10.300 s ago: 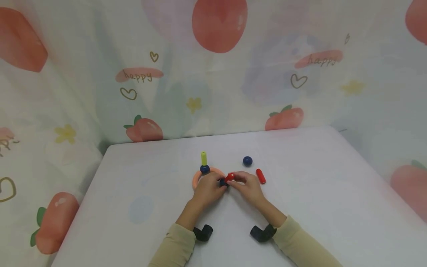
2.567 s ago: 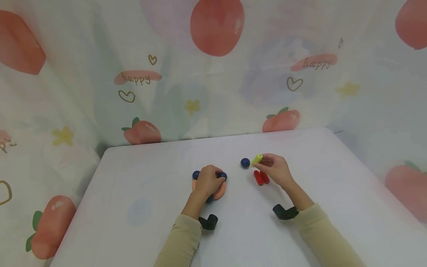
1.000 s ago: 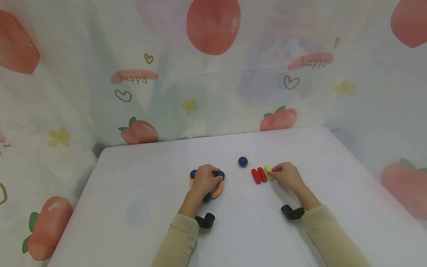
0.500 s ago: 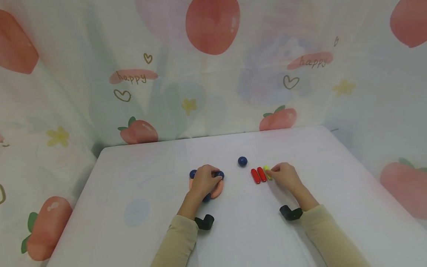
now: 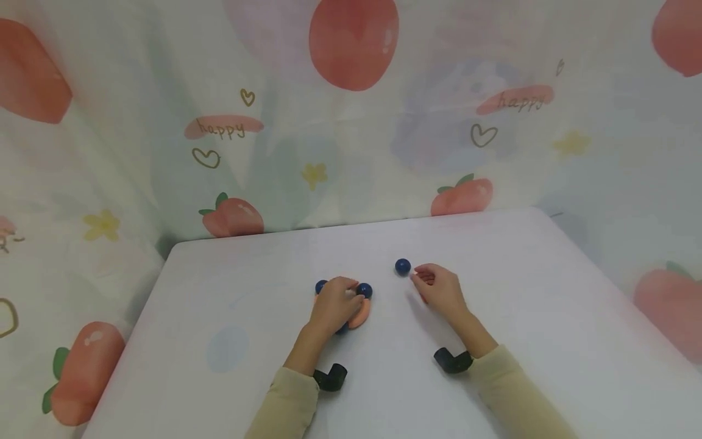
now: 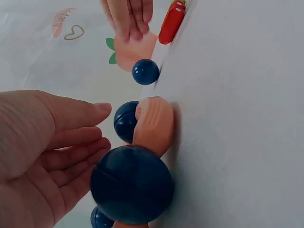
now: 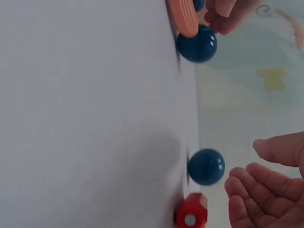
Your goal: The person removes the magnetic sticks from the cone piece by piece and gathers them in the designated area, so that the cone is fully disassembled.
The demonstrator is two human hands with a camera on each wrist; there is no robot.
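Observation:
My left hand (image 5: pixel 333 305) hovers over orange curved pieces (image 5: pixel 359 314) joined with several blue balls (image 5: pixel 364 291) on the table. In the left wrist view its thumb and fingers stand apart, just beside a large blue ball (image 6: pixel 133 185), holding nothing. Close to a loose blue ball (image 5: pixel 403 267), my right hand (image 5: pixel 443 292) has its fingers loosely bent and nothing in them; the right wrist view shows a gap to that ball (image 7: pixel 206 166). Red rods (image 6: pixel 172 23) lie by the right hand, largely hidden behind it in the head view. A yellow-green end (image 6: pixel 178 4) peeks out beside them.
Both hands work above a white table (image 5: pixel 247 390). Black angled wrist pieces (image 5: pixel 331 378) stick out from the sleeves. A printed curtain (image 5: pixel 351 158) with fruit and hearts hangs behind the table and along its sides.
My right hand has let go of the yellow-green rod beside the red rods and moved left towards the loose blue ball. The left hand has loosened from the ball it was touching.

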